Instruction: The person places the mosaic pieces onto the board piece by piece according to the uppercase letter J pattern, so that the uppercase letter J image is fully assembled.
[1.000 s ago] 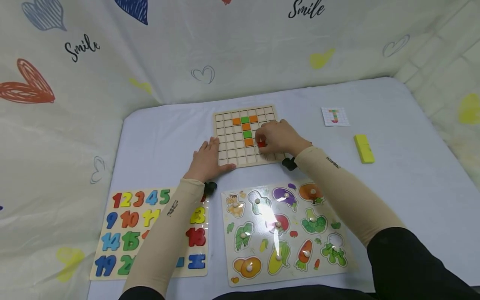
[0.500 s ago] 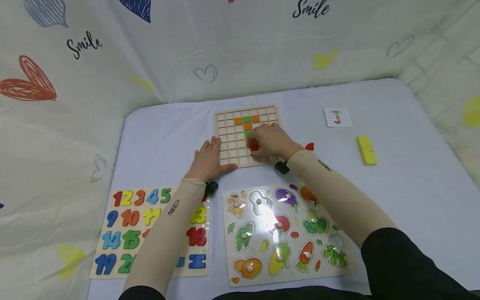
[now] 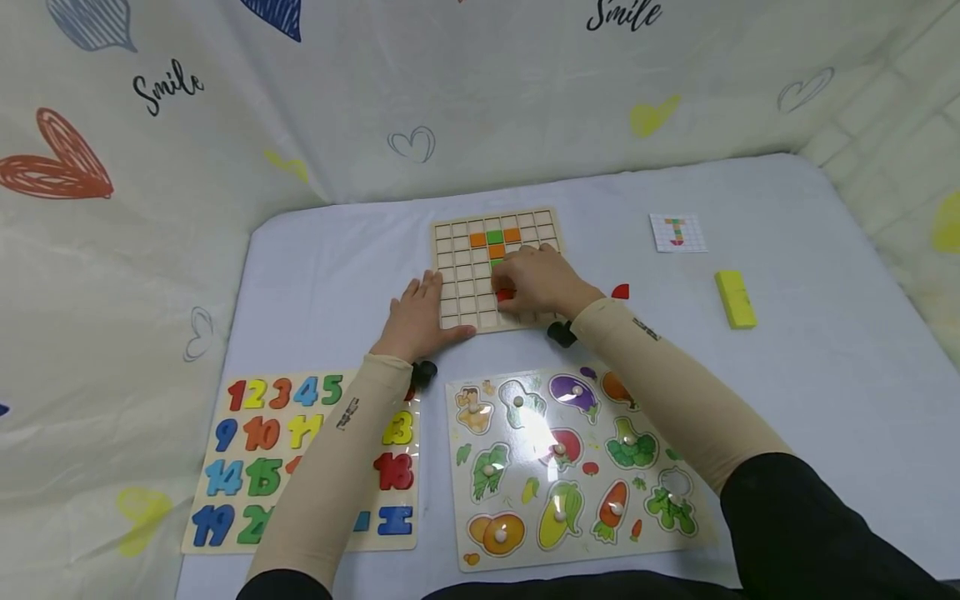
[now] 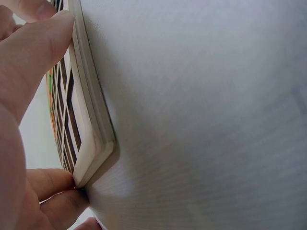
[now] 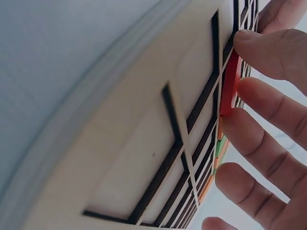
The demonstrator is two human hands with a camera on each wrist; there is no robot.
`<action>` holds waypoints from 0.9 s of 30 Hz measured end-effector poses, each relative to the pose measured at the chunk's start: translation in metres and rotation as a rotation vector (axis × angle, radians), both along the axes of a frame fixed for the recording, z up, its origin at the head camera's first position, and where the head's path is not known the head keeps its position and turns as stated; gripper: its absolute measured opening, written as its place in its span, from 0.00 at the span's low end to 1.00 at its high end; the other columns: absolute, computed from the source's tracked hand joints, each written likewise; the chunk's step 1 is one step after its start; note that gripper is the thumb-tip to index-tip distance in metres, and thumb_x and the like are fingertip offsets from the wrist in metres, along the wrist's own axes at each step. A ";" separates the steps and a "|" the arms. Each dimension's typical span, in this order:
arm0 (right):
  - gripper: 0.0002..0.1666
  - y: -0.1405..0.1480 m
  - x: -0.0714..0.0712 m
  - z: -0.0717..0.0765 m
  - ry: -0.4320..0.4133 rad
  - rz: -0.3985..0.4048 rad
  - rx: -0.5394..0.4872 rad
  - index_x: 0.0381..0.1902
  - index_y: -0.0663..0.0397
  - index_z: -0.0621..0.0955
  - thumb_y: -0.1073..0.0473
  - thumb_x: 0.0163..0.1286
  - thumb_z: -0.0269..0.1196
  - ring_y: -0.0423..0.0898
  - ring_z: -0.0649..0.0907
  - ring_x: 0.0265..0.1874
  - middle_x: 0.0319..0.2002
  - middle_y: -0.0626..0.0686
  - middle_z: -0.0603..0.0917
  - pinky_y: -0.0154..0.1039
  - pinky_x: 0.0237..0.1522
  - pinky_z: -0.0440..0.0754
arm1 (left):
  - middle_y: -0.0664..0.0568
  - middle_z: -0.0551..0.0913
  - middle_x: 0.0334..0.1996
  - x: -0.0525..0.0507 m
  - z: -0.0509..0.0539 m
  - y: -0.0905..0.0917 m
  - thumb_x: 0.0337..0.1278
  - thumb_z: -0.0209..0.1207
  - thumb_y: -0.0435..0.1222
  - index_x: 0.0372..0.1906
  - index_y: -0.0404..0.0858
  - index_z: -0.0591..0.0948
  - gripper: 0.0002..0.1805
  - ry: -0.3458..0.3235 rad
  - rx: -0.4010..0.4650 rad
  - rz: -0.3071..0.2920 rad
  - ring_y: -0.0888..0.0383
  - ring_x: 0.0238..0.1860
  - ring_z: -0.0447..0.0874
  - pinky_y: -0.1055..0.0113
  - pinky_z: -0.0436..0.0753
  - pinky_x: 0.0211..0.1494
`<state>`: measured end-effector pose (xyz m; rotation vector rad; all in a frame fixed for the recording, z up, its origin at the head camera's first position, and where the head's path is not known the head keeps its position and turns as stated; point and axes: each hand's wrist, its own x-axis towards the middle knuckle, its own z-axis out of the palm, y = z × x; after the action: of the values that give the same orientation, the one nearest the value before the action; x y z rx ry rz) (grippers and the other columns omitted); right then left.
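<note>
On the white-covered table lies a wooden grid board point(image 3: 465, 309) with orange point(image 3: 478, 240) and green tiles point(image 3: 494, 237) set in its squares. My right hand point(image 3: 543, 282) pinches a small red tile point(image 3: 505, 295) at the lower middle of the grid. In the right wrist view that red tile point(image 5: 230, 86) sits at the grid lines between thumb and fingertips; whether it is seated is unclear. Some tiles are hidden behind this hand. My left hand point(image 3: 411, 321) rests at the board's near left corner, fingers extended along the left edge, thumb on the front edge.
Another red piece point(image 3: 620, 291) lies beside my right wrist. Further right are a printed pattern card point(image 3: 678, 233) and a yellow block point(image 3: 736, 299). Nearer the front, a number puzzle point(image 3: 401, 542) lies under the left forearm, a vegetable puzzle point(image 3: 585, 552) beside it.
My right hand has moved left with the red tile, onto the grid below the orange and green column. The other red piece came into fuller view. My left hand stays put.
</note>
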<state>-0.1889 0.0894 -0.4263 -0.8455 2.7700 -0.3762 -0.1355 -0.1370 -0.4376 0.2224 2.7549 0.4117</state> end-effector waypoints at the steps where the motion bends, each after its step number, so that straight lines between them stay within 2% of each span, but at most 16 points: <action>1: 0.12 0.000 0.000 0.000 0.000 0.000 -0.001 0.41 0.40 0.87 0.46 0.64 0.74 0.50 0.80 0.45 0.43 0.45 0.88 0.55 0.54 0.73 | 0.41 0.46 0.86 0.000 0.000 0.000 0.59 0.64 0.66 0.85 0.36 0.46 0.64 0.001 0.001 -0.001 0.38 0.85 0.46 0.32 0.57 0.82; 6: 0.12 0.001 0.000 0.000 -0.003 0.003 -0.006 0.42 0.40 0.87 0.46 0.63 0.75 0.50 0.81 0.46 0.44 0.45 0.88 0.56 0.55 0.73 | 0.41 0.47 0.86 0.001 0.002 0.000 0.59 0.65 0.66 0.85 0.36 0.47 0.64 0.004 0.006 -0.002 0.38 0.85 0.46 0.32 0.57 0.81; 12: 0.12 0.015 -0.006 -0.005 -0.013 -0.024 -0.021 0.42 0.40 0.87 0.45 0.64 0.74 0.49 0.81 0.45 0.40 0.45 0.86 0.56 0.57 0.75 | 0.41 0.48 0.86 0.000 0.000 0.000 0.59 0.65 0.66 0.85 0.36 0.47 0.63 0.011 0.005 0.003 0.38 0.85 0.47 0.33 0.57 0.82; 18: 0.11 0.049 -0.009 -0.005 -0.037 -0.090 -0.054 0.41 0.42 0.88 0.46 0.64 0.73 0.49 0.81 0.44 0.40 0.47 0.87 0.58 0.57 0.74 | 0.41 0.47 0.86 0.000 -0.002 0.000 0.58 0.65 0.67 0.85 0.36 0.46 0.64 0.009 0.009 0.004 0.38 0.85 0.46 0.32 0.56 0.82; 22: 0.10 0.077 -0.006 -0.002 -0.035 -0.114 -0.080 0.41 0.45 0.88 0.49 0.65 0.72 0.51 0.82 0.43 0.40 0.49 0.87 0.57 0.55 0.76 | 0.41 0.47 0.86 0.002 -0.001 0.000 0.58 0.65 0.66 0.85 0.36 0.46 0.64 0.009 0.011 0.000 0.38 0.85 0.46 0.32 0.56 0.81; 27: 0.08 0.113 -0.001 -0.001 -0.036 -0.130 -0.086 0.42 0.48 0.88 0.54 0.66 0.70 0.53 0.84 0.48 0.44 0.52 0.88 0.57 0.56 0.77 | 0.40 0.47 0.85 0.002 0.000 0.000 0.58 0.66 0.66 0.85 0.35 0.46 0.64 0.008 0.022 -0.001 0.37 0.85 0.46 0.31 0.56 0.81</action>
<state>-0.1896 0.2023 -0.4269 -0.6714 2.8010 -0.5321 -0.1335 -0.1373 -0.4380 0.2307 2.7597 0.4414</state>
